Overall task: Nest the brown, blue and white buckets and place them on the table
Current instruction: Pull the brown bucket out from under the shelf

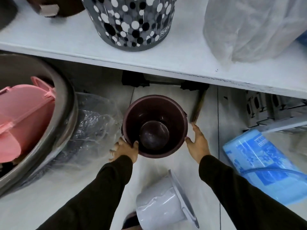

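Below the bench (pixel 149 52) edge, the brown bucket (pixel 155 126) stands upright on the floor (pixel 166 166). Our left hand (pixel 125 151) holds its near rim, thumb hooked inside; the fingers (pixel 196 130) of our right hand (pixel 198 145) are spread flat at its far side, barely touching. Lifting with 1 firm grip could tip it. The white bucket (pixel 162 209) lies on its side nearer us, underfoot. We cannot pick out the blue bucket.

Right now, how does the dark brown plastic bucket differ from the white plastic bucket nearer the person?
The dark brown plastic bucket stands upright, mouth up; the white plastic bucket lies tipped on its side. The left hand grips the brown bucket's rim and the right hand rests against it; the white one goes untouched. Both are round, glossy, on the pale floor.
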Motion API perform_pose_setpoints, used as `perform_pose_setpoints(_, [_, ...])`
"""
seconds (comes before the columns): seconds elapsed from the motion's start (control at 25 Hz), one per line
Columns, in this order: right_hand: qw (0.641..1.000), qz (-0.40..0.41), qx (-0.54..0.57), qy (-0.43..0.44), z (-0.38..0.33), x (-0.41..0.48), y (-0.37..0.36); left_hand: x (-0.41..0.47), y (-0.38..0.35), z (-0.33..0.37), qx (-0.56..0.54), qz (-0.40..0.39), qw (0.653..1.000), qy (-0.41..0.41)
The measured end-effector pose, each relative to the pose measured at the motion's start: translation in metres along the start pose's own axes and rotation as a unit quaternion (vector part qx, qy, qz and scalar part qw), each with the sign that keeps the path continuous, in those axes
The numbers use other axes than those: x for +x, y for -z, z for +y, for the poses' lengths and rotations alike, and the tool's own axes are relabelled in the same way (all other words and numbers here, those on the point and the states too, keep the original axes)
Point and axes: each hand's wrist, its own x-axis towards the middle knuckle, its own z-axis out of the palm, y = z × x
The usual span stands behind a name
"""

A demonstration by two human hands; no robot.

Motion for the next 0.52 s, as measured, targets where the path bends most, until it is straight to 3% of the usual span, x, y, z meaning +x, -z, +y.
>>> perform_pose_setpoints(0.08, [0.999,0.011,-0.032,0.016,-0.005,-0.013,0.024,-0.024,0.009,0.02,0.106,0.052,0.991,-0.066])
perform_pose_setpoints(0.16, [0.998,0.021,-0.062,0.017,0.0,-0.026,0.057,-0.055,0.011,0.048,0.179,0.087,0.962,-0.185])
perform_pose_setpoints(0.28, [0.993,0.055,-0.108,-0.001,0.023,-0.037,0.116,-0.102,-0.01,0.093,0.209,0.097,0.921,-0.313])
perform_pose_setpoints(0.4, [0.991,0.051,-0.115,-0.038,0.066,-0.045,0.18,-0.142,-0.061,0.118,0.196,0.036,0.904,-0.378])
perform_pose_setpoints(0.52, [0.99,0.059,-0.126,-0.032,0.121,-0.054,0.249,-0.176,-0.133,0.127,0.155,-0.09,0.906,-0.383])
